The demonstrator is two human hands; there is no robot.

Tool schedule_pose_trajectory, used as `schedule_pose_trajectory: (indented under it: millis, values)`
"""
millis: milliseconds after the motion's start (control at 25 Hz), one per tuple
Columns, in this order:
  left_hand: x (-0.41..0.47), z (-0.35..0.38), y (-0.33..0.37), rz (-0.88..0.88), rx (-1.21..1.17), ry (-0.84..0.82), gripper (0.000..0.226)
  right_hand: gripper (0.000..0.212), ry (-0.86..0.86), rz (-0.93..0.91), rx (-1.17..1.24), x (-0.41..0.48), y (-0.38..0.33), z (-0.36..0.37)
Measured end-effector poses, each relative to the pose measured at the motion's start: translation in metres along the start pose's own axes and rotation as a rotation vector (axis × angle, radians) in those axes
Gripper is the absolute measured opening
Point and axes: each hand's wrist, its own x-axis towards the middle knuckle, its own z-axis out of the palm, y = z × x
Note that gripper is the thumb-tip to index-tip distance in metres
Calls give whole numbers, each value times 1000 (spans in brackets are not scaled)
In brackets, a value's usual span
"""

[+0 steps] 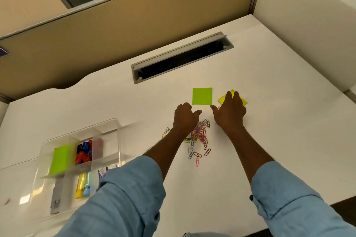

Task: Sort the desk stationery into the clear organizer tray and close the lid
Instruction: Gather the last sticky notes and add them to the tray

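Left hand (185, 118): fingers curled down on the far edge of the heap of coloured wire paper clips (201, 137); can't tell if it grips any. Right hand (230, 114): fingers straight, lying flat on the yellow square sticky-note pad (243, 101), thumb spread. Lime-green square sticky-note pad (202, 96) sits just beyond the gap between the hands. Clear plastic compartment organizer tray (115, 140) is well left of the left forearm, on the white desk (279, 121).

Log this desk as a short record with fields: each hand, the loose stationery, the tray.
left hand: fingers curled over the paper clips; unclear whether it holds any
right hand: fingers stretched onto the yellow sticky pad
green sticky pad: flat on the desk, beyond the hands, untouched
organizer tray: far left, holds a second green pad and red and blue pieces
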Motion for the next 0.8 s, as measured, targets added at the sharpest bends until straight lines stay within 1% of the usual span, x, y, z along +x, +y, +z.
schedule_pose_trajectory:
  millis: [120, 240, 360, 480, 600, 800]
  values:
    - [21, 16, 14, -96, -52, 34, 51, 73, 22, 23, 14, 23, 18, -7]
    - [40, 30, 22, -185, -97, 91, 55, 75, -4, 34, -15, 36, 34, -9]
    - [54, 41, 31, -243, -99, 150, 66, 76, -28, 33, -39, 41, 44, -4]
    - [63, 52, 39, -283, -36, 156, 78, 67, 34, -1, -109, 40, 51, 3]
    - [71, 58, 44, -325, 2, 161, 83, 63, 69, -12, -100, 42, 52, 5]
    - [79, 60, 51, -415, -130, 134, 83, 66, 71, 5, -83, 44, 49, 3]
